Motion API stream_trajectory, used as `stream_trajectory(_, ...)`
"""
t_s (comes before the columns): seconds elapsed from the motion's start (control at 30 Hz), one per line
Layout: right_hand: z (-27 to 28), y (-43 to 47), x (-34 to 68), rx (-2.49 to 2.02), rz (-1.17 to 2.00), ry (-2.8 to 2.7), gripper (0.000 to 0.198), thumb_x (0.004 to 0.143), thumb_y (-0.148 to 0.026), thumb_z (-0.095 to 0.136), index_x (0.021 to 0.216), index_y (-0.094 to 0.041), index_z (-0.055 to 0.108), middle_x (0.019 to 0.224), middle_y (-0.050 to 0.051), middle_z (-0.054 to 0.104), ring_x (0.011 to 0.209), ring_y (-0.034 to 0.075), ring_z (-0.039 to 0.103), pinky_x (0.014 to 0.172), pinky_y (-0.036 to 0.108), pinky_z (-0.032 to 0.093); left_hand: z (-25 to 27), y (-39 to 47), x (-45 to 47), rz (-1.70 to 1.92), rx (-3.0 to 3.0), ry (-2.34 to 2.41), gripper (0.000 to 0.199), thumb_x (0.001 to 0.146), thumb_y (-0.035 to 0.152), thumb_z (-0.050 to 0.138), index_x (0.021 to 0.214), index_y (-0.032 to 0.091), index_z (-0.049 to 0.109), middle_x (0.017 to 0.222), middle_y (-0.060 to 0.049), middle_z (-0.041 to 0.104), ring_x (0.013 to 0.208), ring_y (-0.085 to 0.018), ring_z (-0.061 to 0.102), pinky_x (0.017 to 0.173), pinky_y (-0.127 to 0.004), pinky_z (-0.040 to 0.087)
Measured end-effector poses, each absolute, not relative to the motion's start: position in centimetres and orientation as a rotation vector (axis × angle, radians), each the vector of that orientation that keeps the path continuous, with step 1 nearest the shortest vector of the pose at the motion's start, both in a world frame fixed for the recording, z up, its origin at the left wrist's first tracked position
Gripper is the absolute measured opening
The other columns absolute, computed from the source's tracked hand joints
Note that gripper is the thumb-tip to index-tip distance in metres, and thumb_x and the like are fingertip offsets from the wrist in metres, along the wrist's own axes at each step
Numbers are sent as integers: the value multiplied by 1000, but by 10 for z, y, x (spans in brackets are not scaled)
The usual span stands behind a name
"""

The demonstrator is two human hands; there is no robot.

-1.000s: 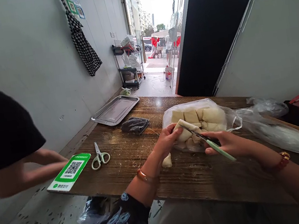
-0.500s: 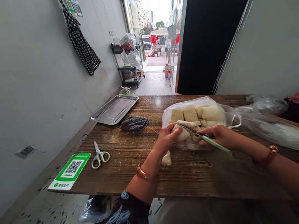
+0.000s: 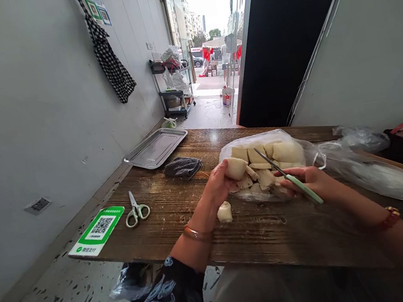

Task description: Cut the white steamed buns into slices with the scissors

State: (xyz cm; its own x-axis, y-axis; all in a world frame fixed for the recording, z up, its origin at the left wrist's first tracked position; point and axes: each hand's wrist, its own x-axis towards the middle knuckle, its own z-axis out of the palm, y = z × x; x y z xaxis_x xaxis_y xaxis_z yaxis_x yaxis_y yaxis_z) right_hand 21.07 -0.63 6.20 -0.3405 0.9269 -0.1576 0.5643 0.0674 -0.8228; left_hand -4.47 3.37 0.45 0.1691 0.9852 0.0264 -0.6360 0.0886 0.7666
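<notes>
My left hand (image 3: pixel 220 181) is closed around a pale steamed bun (image 3: pixel 236 168), holding it up at the near left edge of an open plastic bag (image 3: pixel 231 147). A thin pale strip (image 3: pixel 251 172) shows beside the bun; whether it is still attached I cannot tell. My right hand (image 3: pixel 302 181) grips a knife (image 3: pixel 300 187) by its pale green handle, the narrow blade pointing up and left over the bag, apart from the held bun. Square pale buns (image 3: pixel 257 155) and cut scraps (image 3: pixel 265 180) lie in the bag. Another small pale piece (image 3: pixel 225 212) rests on the table near my left wrist.
On the wooden table (image 3: pixel 180 209) are scissors (image 3: pixel 135 213), a green QR-code card (image 3: pixel 98 231), a dark grey cloth (image 3: pixel 183 167) and a metal tray (image 3: pixel 157 148). Clear plastic wrapping (image 3: pixel 386 169) stretches along the right. A loaded cart (image 3: pixel 175 87) stands near the doorway.
The knife has moved off the bun, back toward the right. My left hand has turned the bun, showing its smooth rounded side, and moved slightly left.
</notes>
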Motion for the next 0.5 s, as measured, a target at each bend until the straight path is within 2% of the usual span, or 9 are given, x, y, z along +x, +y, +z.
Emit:
stream_trajectory(0.07,61,-10,214,-1511,1089,-2012,78,79,-68,61,131,-10,62,68,5,72,58,21,63,56,34,50,6,31,-44,1285,766,574,46,67,44,84,98,14,69,94,-9,72,82,-19,65,70,-30,53)
stream_trajectory(0.13,61,-13,217,-1558,950,-2096,80,78,-66,62,133,-8,61,77,9,75,73,28,69,67,38,53,8,29,-44,1275,793,562,49,64,38,87,102,14,68,95,-7,71,82,-17,65,71,-29,53)
stream_trajectory(0.27,69,-18,223,-1542,830,-2232,78,79,-61,65,137,-9,59,114,15,74,104,35,67,89,43,52,9,27,-43,1295,822,558,53,62,35,89,105,14,67,96,-6,70,82,-16,65,72,-28,52)
stream_trajectory(0.37,76,-21,225,-1519,840,-2284,76,78,-60,67,140,-17,57,123,13,71,107,35,67,91,44,53,9,28,-42,1320,843,555,54,62,36,89,107,15,66,97,-5,69,83,-15,64,73,-27,52)
stream_trajectory(0.5,78,-22,225,-1526,786,-2322,84,73,-62,69,142,-17,54,128,14,69,114,38,64,96,47,52,10,27,-41,1340,867,517,55,64,35,88,110,17,65,102,-5,68,86,-15,64,75,-27,52)
